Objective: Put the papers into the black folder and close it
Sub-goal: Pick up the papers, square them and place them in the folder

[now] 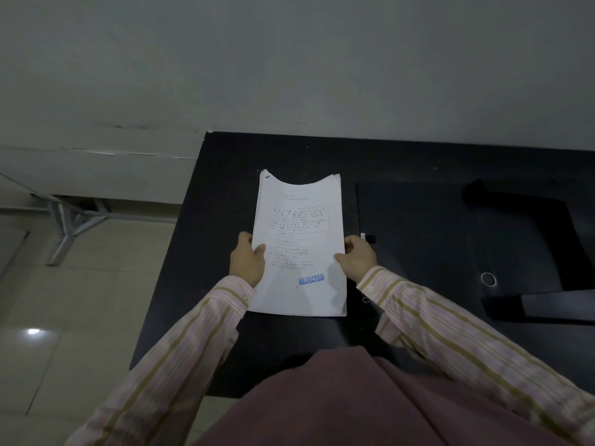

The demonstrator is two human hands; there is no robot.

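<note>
Both hands (302, 262) grip papers (299, 284) between them.

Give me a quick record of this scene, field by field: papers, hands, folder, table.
papers: white stack, blue REJECTED stamp, top edge sagging
left hand: grip on the stack's left edge
right hand: grip on the stack's right edge
folder: black, lying open right of the papers
table: black, small ring at right
task state: papers not yet in folder

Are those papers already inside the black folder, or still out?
Still out. Both hands, left hand and right hand, hold the papers over the table, left of the black folder.
</note>
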